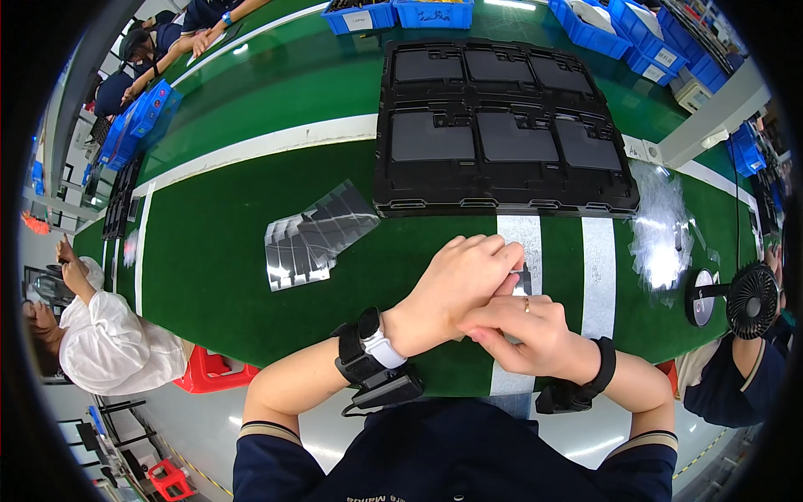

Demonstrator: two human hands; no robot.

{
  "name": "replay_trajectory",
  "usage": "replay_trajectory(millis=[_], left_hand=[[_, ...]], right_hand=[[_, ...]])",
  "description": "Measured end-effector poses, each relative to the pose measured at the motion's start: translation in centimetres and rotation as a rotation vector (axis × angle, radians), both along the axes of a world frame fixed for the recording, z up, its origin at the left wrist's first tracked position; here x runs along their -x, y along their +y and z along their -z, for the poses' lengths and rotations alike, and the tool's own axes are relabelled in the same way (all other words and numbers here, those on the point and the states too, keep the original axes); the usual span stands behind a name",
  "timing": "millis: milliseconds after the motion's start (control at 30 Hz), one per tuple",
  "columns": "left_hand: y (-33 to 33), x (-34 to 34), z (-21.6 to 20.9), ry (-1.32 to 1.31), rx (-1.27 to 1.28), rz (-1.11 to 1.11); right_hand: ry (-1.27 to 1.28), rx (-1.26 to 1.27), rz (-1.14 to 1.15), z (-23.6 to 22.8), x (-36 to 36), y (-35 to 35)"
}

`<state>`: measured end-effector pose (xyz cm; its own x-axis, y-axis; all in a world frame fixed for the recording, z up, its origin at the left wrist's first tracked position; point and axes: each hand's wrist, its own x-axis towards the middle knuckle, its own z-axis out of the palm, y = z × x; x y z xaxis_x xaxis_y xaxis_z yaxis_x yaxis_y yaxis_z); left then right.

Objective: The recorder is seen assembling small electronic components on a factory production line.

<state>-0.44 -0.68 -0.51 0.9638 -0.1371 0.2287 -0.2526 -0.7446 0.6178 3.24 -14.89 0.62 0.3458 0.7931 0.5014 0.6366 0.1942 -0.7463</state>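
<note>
My two hands meet over the green mat, wrists crossing close together. My left hand (464, 276) is closed, its fingers curled down by a small dark piece (523, 282) with a pale part, which is mostly hidden. Just below it, my right hand (527, 335) is pinched shut, thumb against the curled fingers, a ring on one finger. What it holds, if anything, cannot be made out. Left of my hands lie clear film sheets (322, 233) with dark strip shapes. Beyond them sits a black plastic tray (502, 201) holding several flat dark grey panels (519, 136) in its pockets.
Loose clear films (662, 238) lie in a pile on the right, near a small black fan (750, 301). White strips (598, 276) cross the green mat (401, 289). Blue bins (433, 13) stand along the far side. People sit at both sides; a metal post (711, 125) rises at right.
</note>
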Motion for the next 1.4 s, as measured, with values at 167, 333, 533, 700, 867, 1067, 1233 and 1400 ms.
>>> replay_trajectory(millis=[167, 333, 533, 700, 867, 1067, 1233, 1400], left_hand=[[0.0, 0.0, 0.1, 0.008, 0.003, 0.006], [0.0, 0.0, 0.3, 0.000, -0.013, 0.008], [-0.1, 0.0, 0.2, 0.006, -0.013, 0.000], [0.1, 0.1, -0.3, 0.017, 0.021, 0.019], [0.1, 0.1, 0.2, -0.008, 0.018, 0.009], [0.1, 0.1, 0.1, 0.009, 0.005, 0.022], [0.1, 0.2, 0.1, -0.025, 0.037, 0.034], [0.1, 0.0, -0.1, -0.017, 0.019, 0.024]], right_hand=[[0.032, 0.025, 0.035, -0.3, 0.2, 0.2], [0.045, 0.080, 0.026, -0.5, 0.2, 0.1], [-0.065, 0.046, 0.004, -0.4, -0.1, 0.0], [0.080, 0.036, -0.105, -1.1, -0.5, -0.2], [0.091, -0.019, 0.007, -0.6, 0.0, 0.1], [0.048, -0.007, 0.030, -0.2, -0.2, -0.3], [-0.029, -0.131, 0.057, -0.3, -0.1, 0.4], [-0.083, -0.069, 0.053, 0.0, -0.3, -0.1]])
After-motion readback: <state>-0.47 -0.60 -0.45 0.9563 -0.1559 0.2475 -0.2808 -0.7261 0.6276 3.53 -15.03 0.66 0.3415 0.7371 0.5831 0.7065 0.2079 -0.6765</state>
